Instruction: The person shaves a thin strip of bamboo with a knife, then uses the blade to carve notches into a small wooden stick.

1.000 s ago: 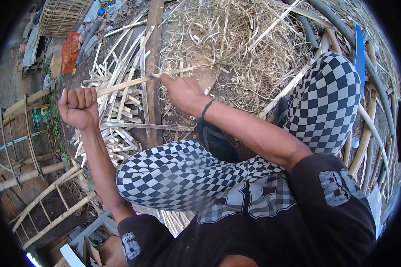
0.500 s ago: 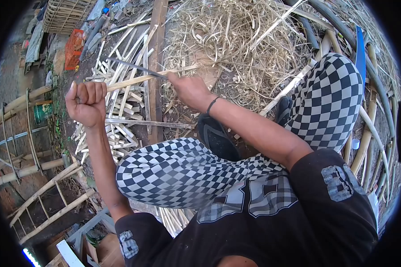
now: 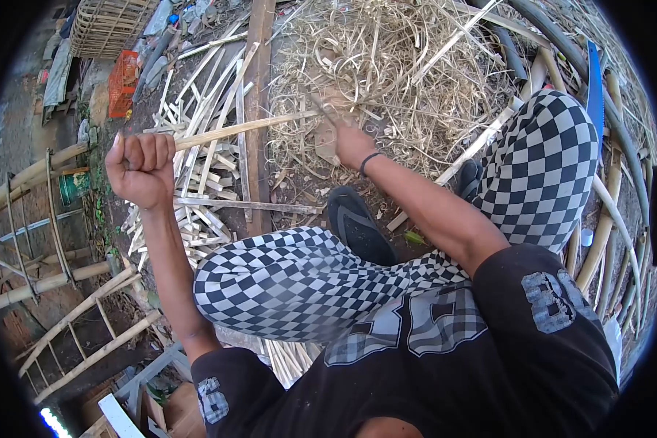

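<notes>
My left hand [image 3: 144,166] is closed in a fist round one end of a pale bamboo strip [image 3: 244,127], which reaches out to the right. At the strip's far end my right hand [image 3: 354,146] is closed round the handle of a knife [image 3: 323,109]. Its dark blade points up and to the left, crossing the strip's tip in this view. The handle itself is hidden by my fingers. Beneath the strip runs a brown wooden plank [image 3: 258,95] on the ground.
Curled bamboo shavings [image 3: 394,73] heap beyond my right hand. Cut bamboo sticks [image 3: 201,175] lie piled left of the plank. An orange crate [image 3: 123,84] and a woven basket [image 3: 109,28] stand at upper left. A blue saw [image 3: 595,95] lies by my right knee.
My right hand and the knife have moved right along the strip, from its middle to its far end. My left hand keeps its grip in nearly the same place.
</notes>
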Action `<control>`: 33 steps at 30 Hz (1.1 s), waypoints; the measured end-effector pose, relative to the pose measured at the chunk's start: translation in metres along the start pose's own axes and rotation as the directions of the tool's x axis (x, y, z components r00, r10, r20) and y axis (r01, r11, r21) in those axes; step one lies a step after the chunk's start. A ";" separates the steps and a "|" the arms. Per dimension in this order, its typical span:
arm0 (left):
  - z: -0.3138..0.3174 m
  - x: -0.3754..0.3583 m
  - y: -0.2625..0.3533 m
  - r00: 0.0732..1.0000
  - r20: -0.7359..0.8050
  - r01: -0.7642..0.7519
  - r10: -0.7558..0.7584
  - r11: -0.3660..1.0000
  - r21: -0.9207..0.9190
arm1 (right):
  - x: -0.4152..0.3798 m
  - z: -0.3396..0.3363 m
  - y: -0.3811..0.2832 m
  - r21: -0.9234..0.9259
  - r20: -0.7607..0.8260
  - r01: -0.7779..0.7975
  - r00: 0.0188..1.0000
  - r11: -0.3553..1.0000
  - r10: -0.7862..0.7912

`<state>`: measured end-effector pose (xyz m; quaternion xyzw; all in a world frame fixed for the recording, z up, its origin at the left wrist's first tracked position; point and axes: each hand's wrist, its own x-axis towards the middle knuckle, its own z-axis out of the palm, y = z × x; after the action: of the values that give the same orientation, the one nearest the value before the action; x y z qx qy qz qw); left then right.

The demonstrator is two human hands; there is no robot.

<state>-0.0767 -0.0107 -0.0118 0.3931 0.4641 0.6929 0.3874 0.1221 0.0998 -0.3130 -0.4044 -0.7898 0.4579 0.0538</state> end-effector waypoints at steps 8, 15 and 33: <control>-0.001 0.004 0.000 0.999 -0.037 -0.010 0.009 1.000 -0.019 | -0.012 -0.001 0.011 -0.084 0.098 0.104 0.991 0.991 -0.096; 0.024 0.009 -0.007 0.969 -0.150 -0.184 0.194 0.979 0.083 | -0.007 -0.018 -0.026 -0.088 0.101 -0.085 0.990 0.992 0.094; 0.006 0.023 -0.013 0.706 -0.643 -0.131 0.298 0.946 0.295 | -0.021 -0.038 -0.113 0.023 -0.038 0.343 0.939 0.939 -0.342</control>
<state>-0.0787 0.0158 -0.0181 0.2057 0.6000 0.7708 0.0594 0.0863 0.0826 -0.1986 -0.2674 -0.8405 0.4462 0.1516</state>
